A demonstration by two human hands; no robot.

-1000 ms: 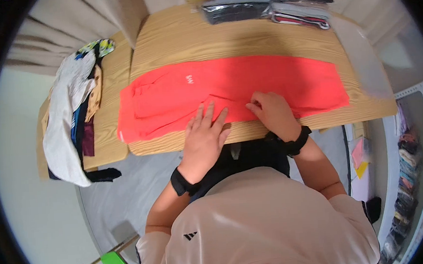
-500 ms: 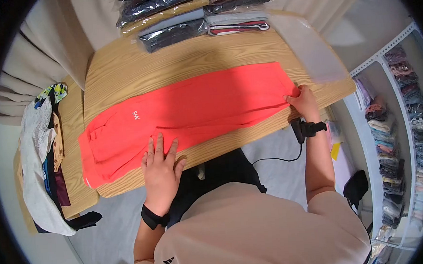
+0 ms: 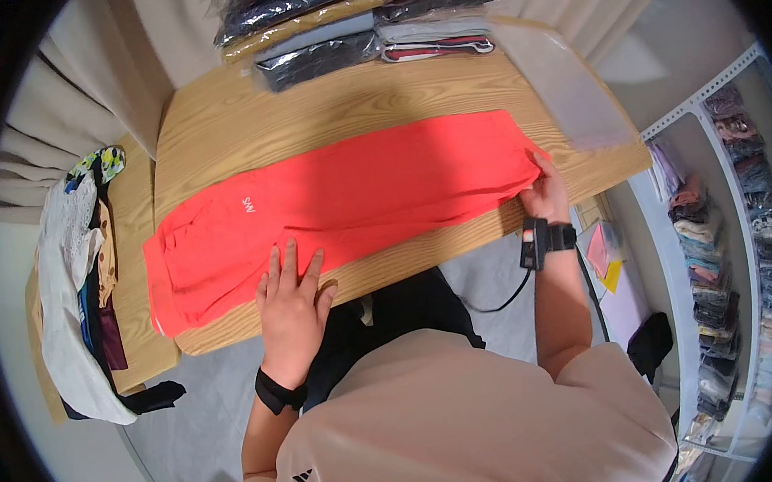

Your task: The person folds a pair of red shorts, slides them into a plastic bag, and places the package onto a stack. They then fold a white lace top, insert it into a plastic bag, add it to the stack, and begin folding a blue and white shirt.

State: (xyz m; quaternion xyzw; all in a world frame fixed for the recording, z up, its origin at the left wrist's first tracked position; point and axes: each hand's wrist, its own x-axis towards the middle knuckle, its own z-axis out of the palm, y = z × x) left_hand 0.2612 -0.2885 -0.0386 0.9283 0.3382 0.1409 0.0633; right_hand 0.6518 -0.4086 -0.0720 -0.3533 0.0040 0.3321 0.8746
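Note:
A pair of coral-red trousers (image 3: pixel 364 176) lies lengthwise across the table, folded in half, with a small white logo near its left part. Wrinkles run along the near edge and around the left end. My left hand (image 3: pixel 292 322) rests flat on that near edge, left of the middle, its fingers spread. At the right end, my right hand (image 3: pixel 549 194) grips the near corner of the leg hem, which lifts slightly there; some of its fingertips are hidden by the cloth.
Stacks of plastic-wrapped folded clothes (image 3: pixel 322 55) stand at the table's (image 3: pixel 212 150) far edge. A translucent sheet (image 3: pixel 562 89) lies at the far right. Loose garments (image 3: pixel 67 305) hang over the left side. Shelves with folded clothes (image 3: pixel 706 266) stand on the right.
My right hand has turned and shifted slightly, its fingers now curled around the hem corner, which is raised a little. My left hand stays almost in place.

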